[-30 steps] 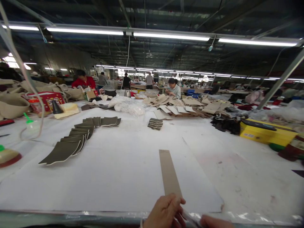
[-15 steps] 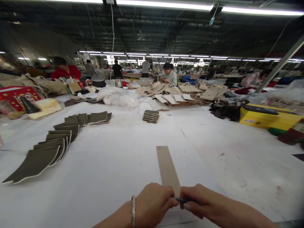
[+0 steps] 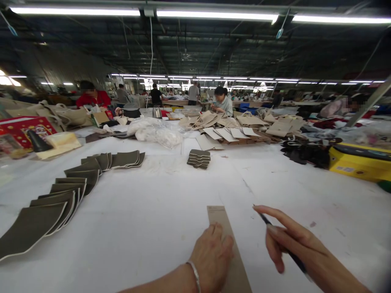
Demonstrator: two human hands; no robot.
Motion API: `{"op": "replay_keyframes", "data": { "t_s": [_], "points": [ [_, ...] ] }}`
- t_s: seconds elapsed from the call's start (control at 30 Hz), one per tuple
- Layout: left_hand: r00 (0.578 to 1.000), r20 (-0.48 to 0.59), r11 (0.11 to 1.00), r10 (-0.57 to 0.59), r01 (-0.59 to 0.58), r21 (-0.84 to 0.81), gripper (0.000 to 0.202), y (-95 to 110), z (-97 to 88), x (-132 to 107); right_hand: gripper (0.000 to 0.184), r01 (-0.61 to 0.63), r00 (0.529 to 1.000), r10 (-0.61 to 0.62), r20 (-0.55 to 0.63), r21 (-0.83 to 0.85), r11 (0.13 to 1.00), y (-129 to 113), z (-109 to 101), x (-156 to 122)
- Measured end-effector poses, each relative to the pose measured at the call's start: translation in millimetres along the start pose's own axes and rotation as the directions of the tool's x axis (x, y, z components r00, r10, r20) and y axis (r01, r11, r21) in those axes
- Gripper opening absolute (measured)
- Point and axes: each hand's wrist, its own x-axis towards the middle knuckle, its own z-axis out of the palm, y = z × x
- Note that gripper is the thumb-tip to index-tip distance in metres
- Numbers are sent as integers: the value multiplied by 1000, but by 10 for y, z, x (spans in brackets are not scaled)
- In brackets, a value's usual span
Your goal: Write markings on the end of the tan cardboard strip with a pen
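White spreads across my feed: a broad, pale worktop point(image 3: 146, 219). Along its left, a curved row of overlapping dark-olive sheet pieces with light edges point(image 3: 87, 179). Here's the long, flat, grey-beige strip point(image 3: 237, 268), on the worktop, running towards me, under my left hand point(image 3: 212, 256); those fingers are bent over it, grip impossible to tell. My right hand point(image 3: 293, 238), just beside the strip, pinches a slim black pen-like tool point(image 3: 295, 260). And a silvery bracelet point(image 3: 194, 273), left wrist.

3 near tubes point(image 3: 216, 15) glare — ceiling point(image 3: 210, 47) dim, edges blurred.
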Motion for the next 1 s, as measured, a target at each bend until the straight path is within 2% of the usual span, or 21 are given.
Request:
{"op": "replay_keyframes", "data": {
  "t_s": [0.07, 0.17, 0.23, 0.27, 0.33, 0.4, 0.5, 0.63, 0.7, 0.8, 0.87, 0.9, 0.93, 0.97, 1.0],
  "points": [
    [995, -89, 995, 34, -25, 99, 24, -42, 255, 184, 49, 44, 999, -47, 8, 247, 968, -56, 236, 268],
    [970, -196, 967, 145, -97, 237, 25, -176, 562, 289, 45, 51, 991, -114, 68, 597, 801, 18, 408, 611],
    [925, -308, 940, 221, -119, 319, 21, -250, 679, 295, 43, 1, 985, -124, 123, 707, 708, 129, 455, 773],
    [894, -370, 930, 251, -117, 348, 17, -275, 716, 296, 40, -10, 987, -108, 121, 712, 703, 189, 478, 836],
    [822, -486, 921, 297, -111, 375, 10, -301, 767, 306, 29, -6, 996, -50, 71, 635, 773, 303, 537, 937],
    [773, -560, 930, 298, -103, 352, 9, -305, 817, 327, 33, -18, 1000, 12, 16, 477, 879, 402, 609, 1015],
    [774, -594, 959, 222, -65, 274, 9, -295, 944, 358, 43, 5, 998, 11, -69, 234, 972, 535, 706, 1089],
    [758, -641, 985, 120, -9, 174, 12, -270, 1219, 388, 34, 37, 993, -24, -113, 117, 992, 698, 776, 1104],
    [786, -614, 993, 71, 3, 118, 14, -247, 1386, 409, 29, 43, 990, -34, -139, 64, 997, 759, 794, 1093],
    [877, -473, 996, -83, 89, -10, 18, -194, 1616, 459, 26, 59, 983, -61, -172, -18, 998, 804, 814, 1085],
    [871, -444, 978, -209, 195, -77, 17, -160, 1699, 497, 25, 66, 981, -78, -178, -72, 995, 809, 824, 1086],
    [853, -468, 973, -231, 214, -90, 15, -147, 1706, 515, 24, 75, 979, -93, -182, -103, 992, 809, 827, 1089],
    [816, -533, 974, -223, 208, -89, 14, -136, 1689, 532, 24, 85, 976, -109, -188, -132, 988, 809, 830, 1091],
    [758, -626, 982, -184, 176, -75, 14, -126, 1650, 549, 24, 94, 973, -123, -193, -155, 983, 809, 831, 1093],
    [673, -728, 989, -132, 135, -55, 15, -117, 1594, 567, 24, 101, 972, -135, -194, -171, 980, 811, 832, 1093]
  ]
}}
